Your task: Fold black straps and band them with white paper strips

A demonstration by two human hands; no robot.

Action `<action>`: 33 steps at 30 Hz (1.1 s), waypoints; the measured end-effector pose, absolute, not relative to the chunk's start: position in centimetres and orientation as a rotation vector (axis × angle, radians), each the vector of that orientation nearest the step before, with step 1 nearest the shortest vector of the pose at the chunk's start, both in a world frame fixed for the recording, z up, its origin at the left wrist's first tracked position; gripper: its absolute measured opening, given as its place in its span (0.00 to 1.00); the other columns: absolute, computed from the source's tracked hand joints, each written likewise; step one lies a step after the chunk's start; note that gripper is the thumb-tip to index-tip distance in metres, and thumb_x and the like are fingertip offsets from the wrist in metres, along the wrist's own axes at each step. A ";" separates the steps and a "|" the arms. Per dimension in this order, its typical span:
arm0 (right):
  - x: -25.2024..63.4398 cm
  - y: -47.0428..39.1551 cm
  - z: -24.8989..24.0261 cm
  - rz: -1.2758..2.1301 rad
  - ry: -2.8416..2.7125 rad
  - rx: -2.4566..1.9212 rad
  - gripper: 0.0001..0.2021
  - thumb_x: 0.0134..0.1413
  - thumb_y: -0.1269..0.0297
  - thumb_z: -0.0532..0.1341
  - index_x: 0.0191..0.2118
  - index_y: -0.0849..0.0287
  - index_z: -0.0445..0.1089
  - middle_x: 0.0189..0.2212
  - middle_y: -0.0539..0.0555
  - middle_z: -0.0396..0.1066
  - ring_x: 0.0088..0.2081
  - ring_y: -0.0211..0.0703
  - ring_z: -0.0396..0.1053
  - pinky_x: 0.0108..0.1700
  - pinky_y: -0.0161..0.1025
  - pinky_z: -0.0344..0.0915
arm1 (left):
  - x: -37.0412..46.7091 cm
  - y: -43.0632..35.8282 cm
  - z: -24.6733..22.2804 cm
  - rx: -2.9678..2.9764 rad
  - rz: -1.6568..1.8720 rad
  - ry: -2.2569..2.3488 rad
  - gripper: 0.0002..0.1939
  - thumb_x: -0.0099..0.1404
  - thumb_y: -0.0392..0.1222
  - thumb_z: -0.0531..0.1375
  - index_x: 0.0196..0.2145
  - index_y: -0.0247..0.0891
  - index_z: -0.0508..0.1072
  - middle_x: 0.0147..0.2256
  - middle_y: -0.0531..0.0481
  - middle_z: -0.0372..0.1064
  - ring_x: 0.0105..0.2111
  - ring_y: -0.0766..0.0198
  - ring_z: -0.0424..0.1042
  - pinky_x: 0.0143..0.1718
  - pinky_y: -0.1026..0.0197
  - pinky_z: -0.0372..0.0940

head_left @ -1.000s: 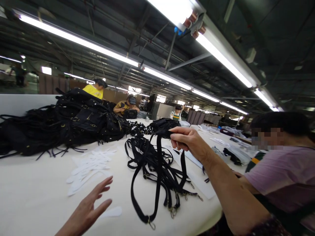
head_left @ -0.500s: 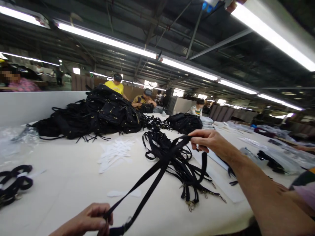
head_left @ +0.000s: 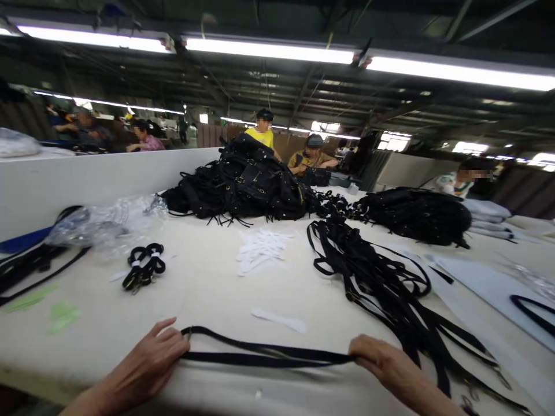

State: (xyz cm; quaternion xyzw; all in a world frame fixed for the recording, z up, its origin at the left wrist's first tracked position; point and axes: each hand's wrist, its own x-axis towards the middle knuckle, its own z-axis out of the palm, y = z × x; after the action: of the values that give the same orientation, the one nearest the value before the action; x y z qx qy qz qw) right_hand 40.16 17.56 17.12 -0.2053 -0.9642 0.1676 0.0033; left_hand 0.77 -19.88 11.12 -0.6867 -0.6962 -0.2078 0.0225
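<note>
A black strap (head_left: 269,353) lies doubled and stretched flat along the near edge of the white table (head_left: 203,283), with one hand at each end. The left hand (head_left: 145,367) pinches the looped left end in a closed grip of thumb and fingers; the right hand (head_left: 385,364) holds the right end, fingers curled shut over it. Beyond the strap lies a single white cut piece (head_left: 280,319), and farther back a small stack of white pieces (head_left: 260,249). Right of the strap a tangle of black straps (head_left: 381,283) spreads across the table; left of it sits a small coiled strap bundle (head_left: 144,264).
</note>
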 end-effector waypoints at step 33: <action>41.8 15.4 6.1 0.246 -2.601 -0.704 0.09 0.63 0.66 0.56 0.45 0.52 0.71 0.43 0.51 0.77 0.46 0.44 0.72 0.55 0.50 0.66 | -3.1 -16.2 10.2 -1.727 -0.941 -3.351 0.10 0.57 0.50 0.54 0.33 0.44 0.63 0.30 0.53 0.72 0.32 0.55 0.71 0.37 0.57 0.64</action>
State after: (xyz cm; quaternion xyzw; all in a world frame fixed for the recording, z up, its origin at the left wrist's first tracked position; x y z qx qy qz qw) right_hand 41.82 15.41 6.15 -0.2542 -0.9385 0.0888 0.2160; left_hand -3.07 -16.23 10.15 -0.4141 -0.8035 -0.2255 -0.3635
